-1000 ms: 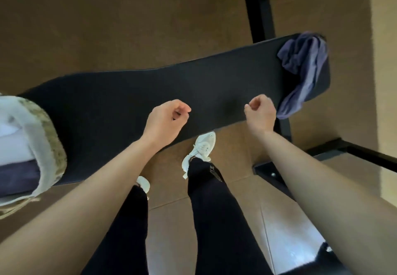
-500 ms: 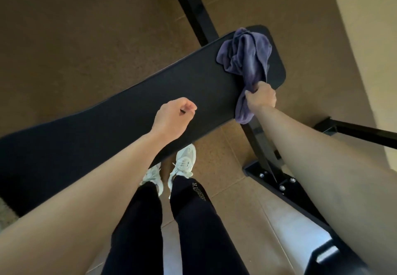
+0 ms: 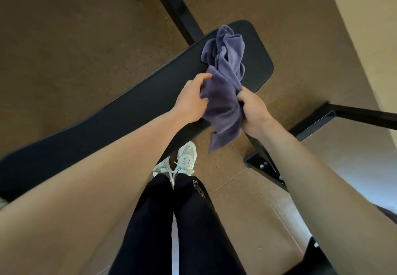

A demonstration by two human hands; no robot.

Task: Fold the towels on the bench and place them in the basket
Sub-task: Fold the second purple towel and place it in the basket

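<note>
A crumpled purple towel (image 3: 225,77) lies on the right end of the black padded bench (image 3: 107,122), with its lower part hanging past the bench's near edge. My right hand (image 3: 253,111) grips the towel's right edge in a closed fist. My left hand (image 3: 192,98) holds the towel's left edge, fingers curled onto the cloth. The basket is out of view.
Black metal bench legs (image 3: 266,167) run under the right end, and another black bar (image 3: 178,10) extends behind the bench. My legs and white shoes (image 3: 184,161) stand close to the bench's near edge. A beige wall (image 3: 369,27) rises at the right. The floor is brown.
The view has turned right, so the basket left the frame. My right hand took the towel's hanging edge first; my left hand has now reached over and taken its left edge.
</note>
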